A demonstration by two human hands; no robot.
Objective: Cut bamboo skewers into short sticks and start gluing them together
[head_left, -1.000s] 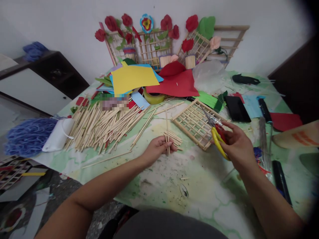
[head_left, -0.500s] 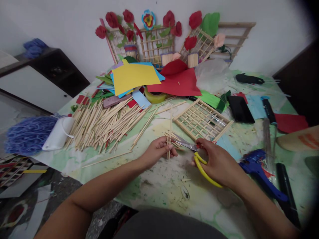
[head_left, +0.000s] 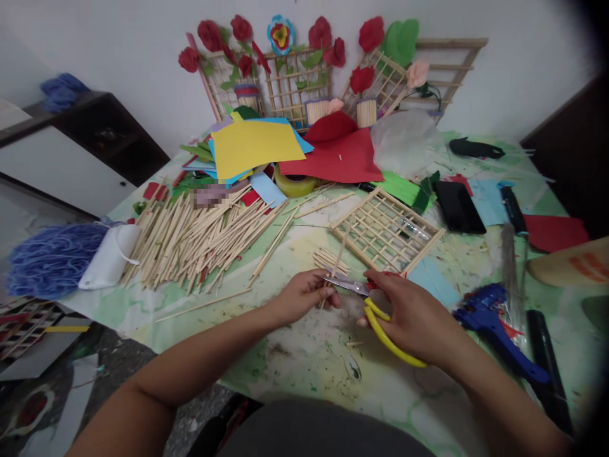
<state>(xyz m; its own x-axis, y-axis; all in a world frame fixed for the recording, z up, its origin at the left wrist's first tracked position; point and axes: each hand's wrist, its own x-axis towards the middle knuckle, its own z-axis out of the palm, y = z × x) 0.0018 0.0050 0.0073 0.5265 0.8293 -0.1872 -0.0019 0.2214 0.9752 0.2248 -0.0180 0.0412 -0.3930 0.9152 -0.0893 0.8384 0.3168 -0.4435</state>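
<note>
Tilted the stick (head_left: 340, 253) rightward since earlier; gripping it in left fingers (head_left: 321, 294), scissors (head_left: 356, 287) in right fingers (head_left: 380, 280). Seemingly cut several short sticks (head_left: 330, 261); not yet through this one.

Green-and-white covered table (head_left: 304, 355) with 1 blue glue gun (head_left: 497, 333)

held sticks (head_left: 341, 251) — partly hidden | beige container (head_left: 568, 261) — cut off, right edge
</note>
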